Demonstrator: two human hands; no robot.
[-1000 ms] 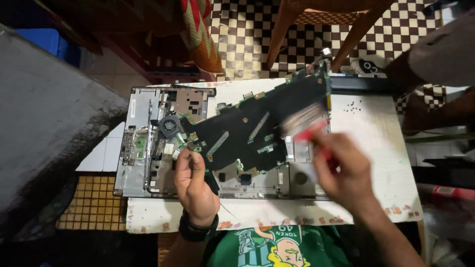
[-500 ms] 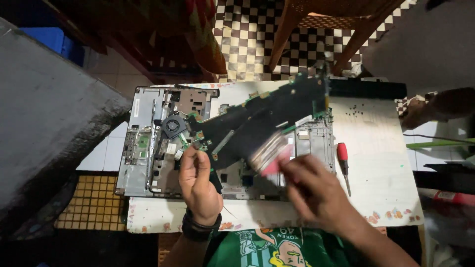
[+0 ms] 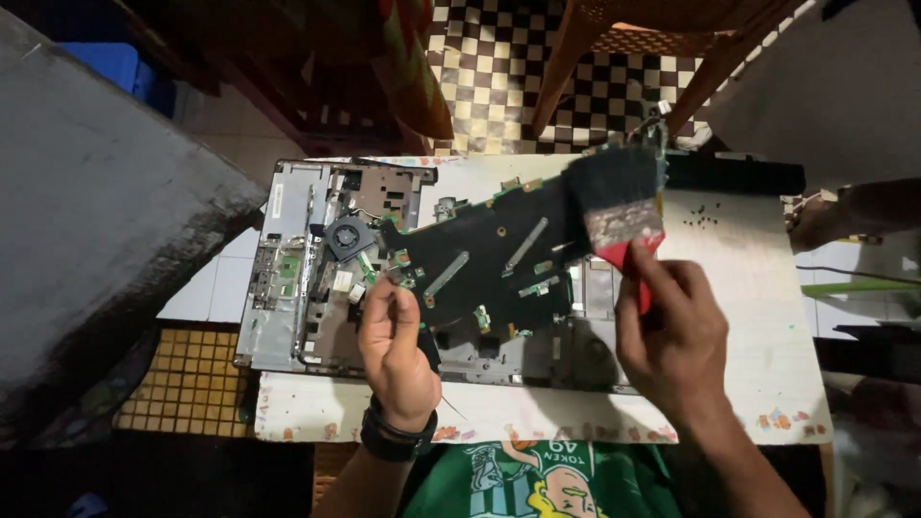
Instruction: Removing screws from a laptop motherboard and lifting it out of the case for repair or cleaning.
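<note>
My left hand (image 3: 398, 350) grips the lower left edge of a dark laptop motherboard (image 3: 499, 254) and holds it tilted above an opened grey laptop chassis (image 3: 288, 288). My right hand (image 3: 672, 336) is closed on the red handle of a flat paintbrush (image 3: 619, 206). Its dark bristles rest on the board's upper right end. A round fan (image 3: 343, 235) sits in the chassis to the left of the board.
The chassis lies on a white table (image 3: 748, 317), with small dark screws (image 3: 705, 216) scattered at its right. A long black part (image 3: 739, 173) lies along the far edge. Another person's hand (image 3: 825, 221) rests at the right. Wooden chair legs (image 3: 595, 48) stand behind.
My right hand has swept the brush from the board's lower middle up to its upper right end. My left hand has kept the board in the same grip.
</note>
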